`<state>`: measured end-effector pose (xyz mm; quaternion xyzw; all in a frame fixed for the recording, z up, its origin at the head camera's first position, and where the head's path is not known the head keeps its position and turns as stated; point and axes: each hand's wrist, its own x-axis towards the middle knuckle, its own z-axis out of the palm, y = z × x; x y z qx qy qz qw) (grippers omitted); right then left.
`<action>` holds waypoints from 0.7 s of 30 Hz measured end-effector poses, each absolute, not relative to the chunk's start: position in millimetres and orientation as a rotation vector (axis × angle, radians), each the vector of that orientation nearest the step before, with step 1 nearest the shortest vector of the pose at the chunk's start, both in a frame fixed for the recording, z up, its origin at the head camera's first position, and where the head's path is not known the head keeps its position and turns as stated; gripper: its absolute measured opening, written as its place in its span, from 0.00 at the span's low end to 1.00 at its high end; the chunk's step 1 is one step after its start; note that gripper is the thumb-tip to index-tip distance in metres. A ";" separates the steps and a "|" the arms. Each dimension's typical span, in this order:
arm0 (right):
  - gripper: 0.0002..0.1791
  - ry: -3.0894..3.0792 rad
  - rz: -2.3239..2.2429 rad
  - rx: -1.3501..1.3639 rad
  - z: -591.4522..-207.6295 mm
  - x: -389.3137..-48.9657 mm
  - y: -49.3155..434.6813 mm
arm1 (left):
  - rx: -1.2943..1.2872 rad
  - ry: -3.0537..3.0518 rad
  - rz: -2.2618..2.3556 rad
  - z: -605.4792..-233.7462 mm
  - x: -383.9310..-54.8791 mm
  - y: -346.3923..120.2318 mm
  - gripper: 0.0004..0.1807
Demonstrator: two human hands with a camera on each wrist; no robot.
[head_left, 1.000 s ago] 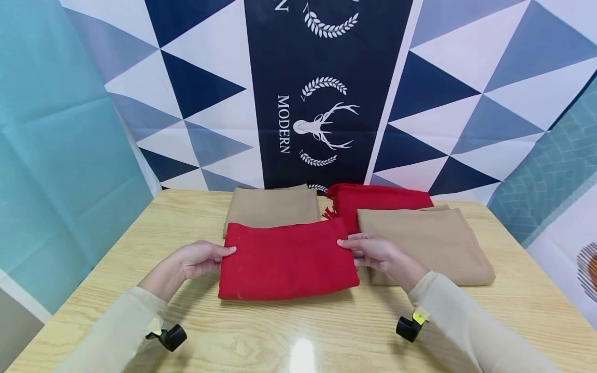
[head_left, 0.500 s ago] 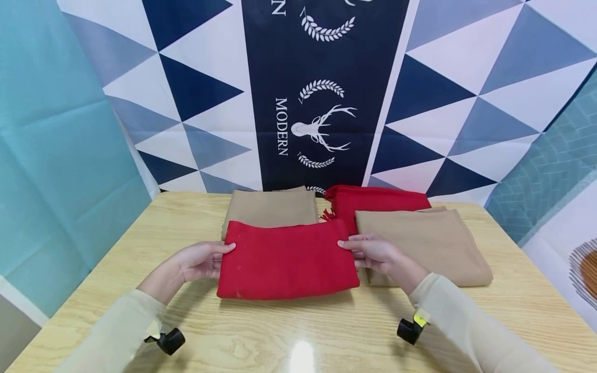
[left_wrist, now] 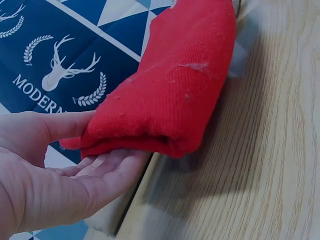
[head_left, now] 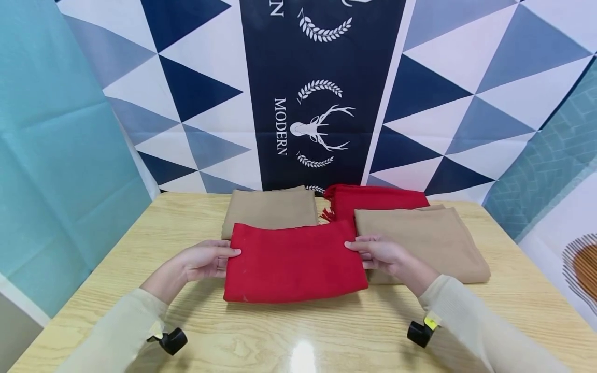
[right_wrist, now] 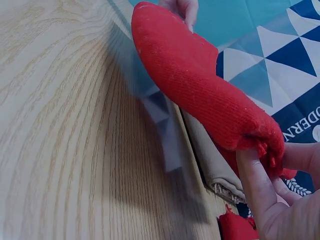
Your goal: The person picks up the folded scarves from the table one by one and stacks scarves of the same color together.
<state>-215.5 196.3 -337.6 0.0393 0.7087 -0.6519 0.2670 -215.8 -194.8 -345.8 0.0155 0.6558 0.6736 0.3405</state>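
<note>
A folded red scarf (head_left: 296, 264) hangs between my two hands above the wooden table, its shadow falling below it. My left hand (head_left: 210, 259) pinches its left end, thumb on top and fingers underneath; the left wrist view shows the layered, rolled fold of the scarf (left_wrist: 165, 95) there. At the other end my right hand (head_left: 380, 254) grips it the same way. Short fringe strands poke out of the fold beside the right fingers (right_wrist: 252, 175) in the right wrist view. The scarf overlaps the front of a folded beige cloth (head_left: 270, 207) in the head view.
Behind, to the right, lies another folded red scarf (head_left: 380, 199) with fringe at its left side. A larger folded beige cloth (head_left: 420, 243) partly covers it. The light wood table (head_left: 252, 336) ends at a patterned backdrop (head_left: 205, 93).
Both hands have shifted slightly to the right together with the held red scarf. The head view has drifted a little. The grip is unchanged, and the other cloths stay where they were.
</note>
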 end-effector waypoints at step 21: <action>0.06 1.889 -1.765 0.078 -334.7 -207.3 212.8 | 0.033 1.738 1.803 -345.6 -215.0 -185.1 0.28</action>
